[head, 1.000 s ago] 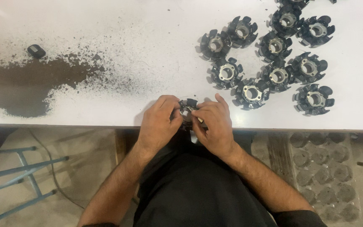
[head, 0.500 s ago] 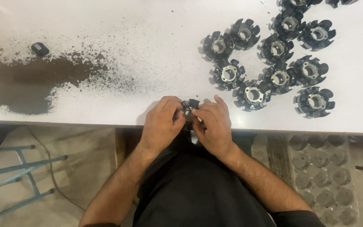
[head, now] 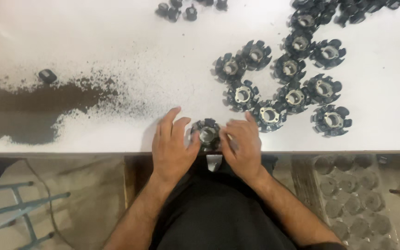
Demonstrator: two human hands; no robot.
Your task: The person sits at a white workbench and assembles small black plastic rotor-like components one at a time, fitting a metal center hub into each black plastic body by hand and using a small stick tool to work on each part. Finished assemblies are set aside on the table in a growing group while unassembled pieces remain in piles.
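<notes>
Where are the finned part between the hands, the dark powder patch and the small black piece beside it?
finned part (head: 208, 134), head view, its pale metal hub.
dark powder patch (head: 28, 109), head view, its dense middle.
small black piece (head: 47, 75), head view, its top.

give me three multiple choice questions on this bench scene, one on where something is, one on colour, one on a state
1. Where does the dark powder spill lie on the white table?
A. on its left part
B. on its right part
C. under the cluster of parts

2. What colour are the finned round parts grouped on the table?
A. bright red
B. black with a pale metal centre
C. yellow

3. How is the finned part at the table's near edge being handled?
A. it lies untouched
B. only one hand touches it
C. the left hand and right hand close on it from either side

Answers:
1. A, the spill spreads left of the hands.
2. B, each has dark fins around a light hub.
3. C, fingers of both hands touch its rim.
</notes>
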